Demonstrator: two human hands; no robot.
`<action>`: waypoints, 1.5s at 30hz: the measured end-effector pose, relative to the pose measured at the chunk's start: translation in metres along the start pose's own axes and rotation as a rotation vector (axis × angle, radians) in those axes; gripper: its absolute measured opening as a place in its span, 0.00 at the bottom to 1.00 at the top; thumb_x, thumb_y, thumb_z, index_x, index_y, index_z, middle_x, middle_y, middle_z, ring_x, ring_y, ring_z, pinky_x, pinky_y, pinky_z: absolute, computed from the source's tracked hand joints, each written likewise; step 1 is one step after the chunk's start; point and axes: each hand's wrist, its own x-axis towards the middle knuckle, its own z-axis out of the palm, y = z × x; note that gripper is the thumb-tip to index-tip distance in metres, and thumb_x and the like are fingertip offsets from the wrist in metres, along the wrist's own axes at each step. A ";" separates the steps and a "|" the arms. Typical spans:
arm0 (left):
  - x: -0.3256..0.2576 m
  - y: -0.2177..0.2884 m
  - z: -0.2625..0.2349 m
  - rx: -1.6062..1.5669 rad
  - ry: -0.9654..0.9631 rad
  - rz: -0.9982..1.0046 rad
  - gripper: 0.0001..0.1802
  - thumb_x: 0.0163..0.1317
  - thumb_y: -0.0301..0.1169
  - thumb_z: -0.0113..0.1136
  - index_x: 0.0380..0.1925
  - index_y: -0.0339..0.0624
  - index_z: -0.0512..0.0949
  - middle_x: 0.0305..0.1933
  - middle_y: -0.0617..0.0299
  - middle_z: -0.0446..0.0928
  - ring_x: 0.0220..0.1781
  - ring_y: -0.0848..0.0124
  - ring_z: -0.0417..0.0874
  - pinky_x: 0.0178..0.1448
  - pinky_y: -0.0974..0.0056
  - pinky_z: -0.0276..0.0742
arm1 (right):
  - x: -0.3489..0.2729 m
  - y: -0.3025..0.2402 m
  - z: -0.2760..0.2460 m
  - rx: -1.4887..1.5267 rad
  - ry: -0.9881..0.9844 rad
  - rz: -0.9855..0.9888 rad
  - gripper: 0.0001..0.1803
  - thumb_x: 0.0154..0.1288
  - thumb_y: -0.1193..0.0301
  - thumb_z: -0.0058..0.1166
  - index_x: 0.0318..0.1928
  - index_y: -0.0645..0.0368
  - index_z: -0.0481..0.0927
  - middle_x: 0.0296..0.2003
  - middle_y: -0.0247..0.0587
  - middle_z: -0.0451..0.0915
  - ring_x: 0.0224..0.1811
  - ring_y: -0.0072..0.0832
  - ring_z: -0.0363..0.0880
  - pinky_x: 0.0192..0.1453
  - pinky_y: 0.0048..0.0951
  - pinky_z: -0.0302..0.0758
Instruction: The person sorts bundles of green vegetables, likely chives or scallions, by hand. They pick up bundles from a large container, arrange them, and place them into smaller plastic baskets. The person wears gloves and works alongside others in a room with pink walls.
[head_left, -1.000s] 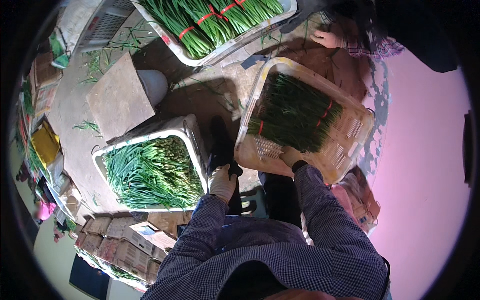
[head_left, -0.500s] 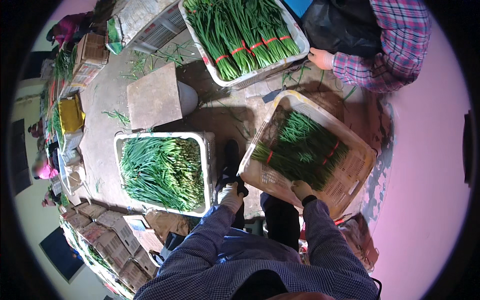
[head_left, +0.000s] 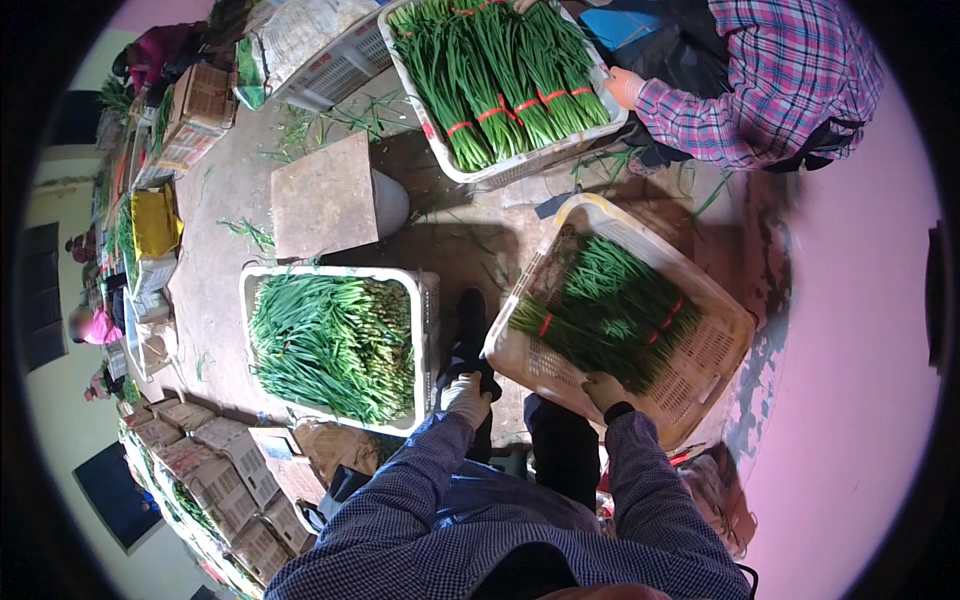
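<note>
My right hand (head_left: 605, 390) is closed on the near rim of a worn, pale plastic crate (head_left: 715, 375). Inside lie bundles of green leafy stalks (head_left: 620, 310), some tied with red bands. My left hand (head_left: 466, 398), in a whitish covering, is closed beside my dark-trousered leg; a dark thing shows at its fingers, and I cannot make out what it grips. Just left of it stands a white crate (head_left: 418, 350) full of loose green stalks (head_left: 340, 345), their pale ends to the right.
Far ahead, a co-worker in a plaid sleeve (head_left: 690, 115) grips a white crate (head_left: 455, 172) of red-banded bundles. A square board (head_left: 325, 200) tops a round pale base. Stacked cartons (head_left: 235, 455) stand at lower left. A pink wall (head_left: 840, 330) rises on the right.
The co-worker has leaned, and a second hand now shows at the far crate's top edge. My view has shifted slightly. My right hand stays on the crate rim.
</note>
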 end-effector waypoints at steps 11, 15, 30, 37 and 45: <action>0.004 0.001 -0.004 -0.036 0.039 0.022 0.33 0.62 0.45 0.64 0.64 0.42 0.73 0.58 0.46 0.79 0.59 0.51 0.82 0.63 0.49 0.76 | 0.011 0.004 0.013 -0.003 0.039 -0.037 0.28 0.64 0.55 0.57 0.58 0.62 0.83 0.59 0.56 0.81 0.62 0.49 0.79 0.66 0.40 0.75; 0.008 -0.001 -0.002 -0.032 0.057 0.053 0.33 0.62 0.45 0.64 0.65 0.42 0.73 0.57 0.46 0.79 0.58 0.52 0.82 0.64 0.49 0.75 | 0.016 0.014 0.012 -0.031 0.051 -0.010 0.28 0.64 0.56 0.57 0.58 0.62 0.83 0.59 0.55 0.81 0.62 0.49 0.79 0.66 0.40 0.74; 0.009 0.005 -0.033 -0.078 -0.050 0.027 0.32 0.62 0.44 0.61 0.64 0.39 0.75 0.61 0.43 0.79 0.62 0.51 0.81 0.68 0.52 0.75 | 0.025 -0.018 0.011 -0.027 0.048 0.002 0.27 0.65 0.55 0.59 0.58 0.60 0.83 0.55 0.53 0.84 0.59 0.49 0.81 0.63 0.39 0.76; 0.013 0.001 -0.032 -0.072 -0.049 0.030 0.32 0.63 0.44 0.60 0.65 0.40 0.74 0.63 0.43 0.78 0.64 0.52 0.80 0.70 0.53 0.73 | 0.030 -0.035 0.012 -0.077 -0.003 0.010 0.28 0.64 0.54 0.60 0.58 0.60 0.83 0.55 0.53 0.84 0.59 0.48 0.81 0.63 0.39 0.76; 0.020 -0.009 -0.022 -0.125 -0.059 0.027 0.30 0.65 0.44 0.60 0.64 0.41 0.75 0.62 0.43 0.78 0.64 0.51 0.79 0.70 0.51 0.72 | 0.034 -0.045 0.005 -0.087 -0.042 0.037 0.27 0.68 0.54 0.55 0.59 0.58 0.83 0.62 0.50 0.79 0.64 0.48 0.77 0.68 0.41 0.74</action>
